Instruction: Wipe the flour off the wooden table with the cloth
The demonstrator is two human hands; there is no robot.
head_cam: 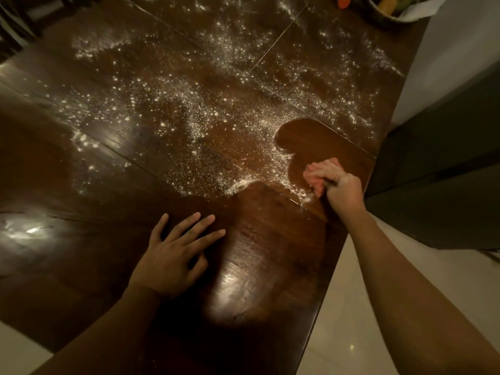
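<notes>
White flour (pixel 189 104) is scattered over most of the dark wooden table (pixel 270 239), thickest in the middle and far half. A pink cloth (pixel 316 175) is bunched in my right hand (pixel 343 190), pressed on the table near its right edge. Around the cloth lies a wiped, flour-free patch, with a ridge of flour along its left border. My left hand (pixel 176 255) rests flat on the bare near part of the table, fingers spread, holding nothing.
A dark basket (pixel 389 14) with fruit and paper stands at the far right corner, an orange object (pixel 344 1) beside it. The table's right edge runs diagonally, with pale floor (pixel 365 320) and a dark cabinet (pixel 446 171) beyond. Chair backs (pixel 13 31) show at far left.
</notes>
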